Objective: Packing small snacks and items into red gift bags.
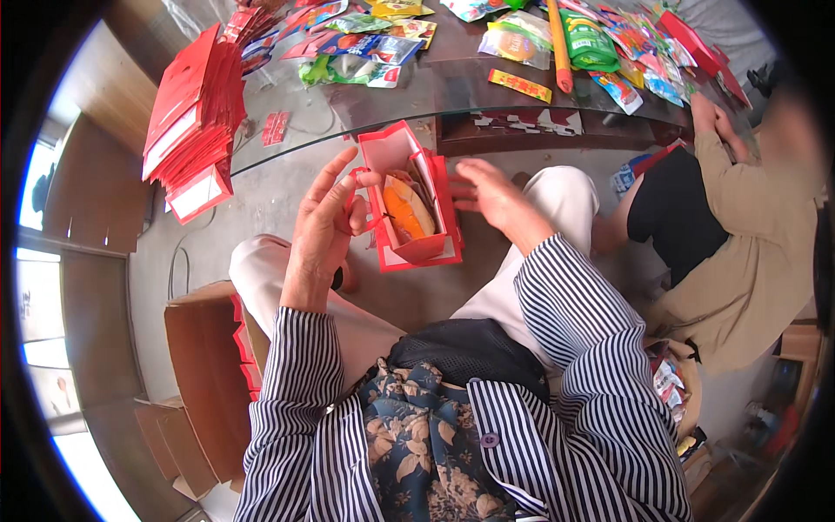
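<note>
A red paper gift bag (439, 250) with a white inside stands open-topped in front of me, between my knees. Inside it lie an orange-and-yellow packet (407, 209) and other packets, partly hidden by the walls. My left hand (326, 213) is at the bag's left side, with a red cord handle caught at its curled fingers; its index finger and thumb stick out. On the opposite side, my right hand (489, 193) is spread beside the right wall, slightly blurred and holding nothing. Whether its fingertips touch the wall, I cannot tell.
A glass-topped table (409, 100) holds a stack of flat red bags (196, 117), several colourful snack packets (361, 48) and an orange stick-shaped pack (558, 48). An open cardboard box (204, 365) stands at my left. Another person (739, 209) sits at the right.
</note>
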{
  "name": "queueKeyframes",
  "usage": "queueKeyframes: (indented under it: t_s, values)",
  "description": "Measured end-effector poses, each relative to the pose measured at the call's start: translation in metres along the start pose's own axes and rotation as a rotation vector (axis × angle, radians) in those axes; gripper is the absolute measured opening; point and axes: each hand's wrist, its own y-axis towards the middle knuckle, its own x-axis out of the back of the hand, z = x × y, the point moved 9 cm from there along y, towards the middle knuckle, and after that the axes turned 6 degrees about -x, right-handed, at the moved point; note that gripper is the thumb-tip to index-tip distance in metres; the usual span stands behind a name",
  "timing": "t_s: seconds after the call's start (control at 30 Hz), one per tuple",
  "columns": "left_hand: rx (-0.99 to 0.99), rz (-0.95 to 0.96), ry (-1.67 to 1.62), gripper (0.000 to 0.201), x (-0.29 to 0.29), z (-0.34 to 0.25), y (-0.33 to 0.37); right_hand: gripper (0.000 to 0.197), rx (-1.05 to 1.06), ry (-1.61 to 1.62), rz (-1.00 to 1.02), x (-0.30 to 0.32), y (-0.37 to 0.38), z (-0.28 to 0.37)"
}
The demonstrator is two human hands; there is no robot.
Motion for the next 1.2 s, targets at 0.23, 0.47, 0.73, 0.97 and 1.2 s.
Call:
queueKeyframes:
  t_s: [0.23,0.47,0.73,0.97,1.2]
  values:
    - [-0.045,0.050,-0.002,0.045,-0.026,-0.008,0.009,0.031,0.169,0.472,0.497,-0.042,0.002,0.017]
    - [0.098,0.022,0.185,0.050,-0.027,0.025,0.022,0.021,0.485,0.338,0.678,-0.059,-0.054,0.070]
    - [0.155,0.052,0.130,0.053,-0.034,0.039,0.036,0.020,0.788,-0.555,0.399,-0.087,-0.092,0.059]
    - [-0.027,0.064,0.058,0.050,-0.046,-0.022,0.031,0.021,0.878,-0.255,0.064,-0.034,-0.079,0.088]
    - [-0.337,0.040,0.029,0.049,-0.053,-0.125,-0.004,0.021,0.597,-0.218,0.061,-0.018,-0.055,0.069]
